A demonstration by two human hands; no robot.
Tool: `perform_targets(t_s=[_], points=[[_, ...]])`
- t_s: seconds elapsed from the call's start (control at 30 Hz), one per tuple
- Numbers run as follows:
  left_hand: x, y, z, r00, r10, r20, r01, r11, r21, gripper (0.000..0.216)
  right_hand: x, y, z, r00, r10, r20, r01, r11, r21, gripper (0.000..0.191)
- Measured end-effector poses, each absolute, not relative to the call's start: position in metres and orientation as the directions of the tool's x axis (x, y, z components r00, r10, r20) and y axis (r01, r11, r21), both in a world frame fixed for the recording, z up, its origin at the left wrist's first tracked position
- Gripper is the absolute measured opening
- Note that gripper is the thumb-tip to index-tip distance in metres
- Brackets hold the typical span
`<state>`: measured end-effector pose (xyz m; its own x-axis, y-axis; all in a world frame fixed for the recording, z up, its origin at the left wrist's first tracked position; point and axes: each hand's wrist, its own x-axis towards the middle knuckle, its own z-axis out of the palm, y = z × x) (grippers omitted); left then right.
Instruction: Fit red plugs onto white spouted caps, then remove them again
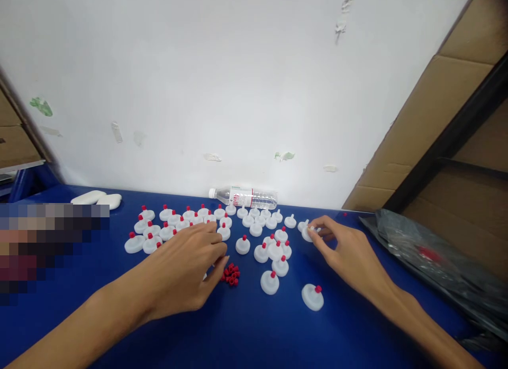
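Your right hand (347,247) pinched a lid (306,234) right of the bottle (264,200); your left hand (186,271), half curled beside the red caps (232,275), hid any hold. You seemed mid-pickup; the next move called for steady fingertips.

Piled red caps (232,275), white discs (270,284)

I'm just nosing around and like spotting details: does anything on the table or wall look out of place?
A few things. A tiny red piece lies at the back right, well away from the pile of red caps. The bottle lies on its side by the wall, which bears torn, tape-like scraps.
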<state>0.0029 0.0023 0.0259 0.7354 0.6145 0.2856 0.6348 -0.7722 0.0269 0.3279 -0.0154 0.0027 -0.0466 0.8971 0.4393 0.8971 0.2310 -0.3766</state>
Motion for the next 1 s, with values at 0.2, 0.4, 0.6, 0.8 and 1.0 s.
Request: perform_targets(t_s=[0.2, 0.4, 0.6, 0.8, 1.0], points=[[-0.010, 0.000, 0.023, 0.643, 0.759, 0.101, 0.752, -0.651, 0.106, 0.018, 0.327, -0.015, 0.003, -0.063, 0.881, 0.468, 0.902, 0.251, -0.351, 0.018], [-0.013, 0.001, 0.024, 0.591, 0.804, -0.063, 0.802, -0.578, 0.152, 0.015, 0.328, -0.015, 0.001, -0.077, 0.866, 0.494, 0.905, 0.269, -0.330, 0.016], [-0.010, 0.003, 0.017, 0.651, 0.759, 0.015, 0.746, -0.644, 0.169, 0.012, 0.326, -0.015, 0.002, -0.063, 0.848, 0.526, 0.902, 0.274, -0.333, 0.015], [-0.007, 0.004, 0.031, 0.678, 0.714, 0.176, 0.698, -0.700, 0.152, 0.013, 0.322, -0.020, 0.008, -0.078, 0.798, 0.598, 0.884, 0.332, -0.328, 0.014], [0.001, 0.006, 0.026, 0.670, 0.630, 0.392, 0.644, -0.756, 0.113, 0.014, 0.314, -0.028, 0.008, -0.133, 0.731, 0.670, 0.860, 0.421, -0.289, 0.012]])
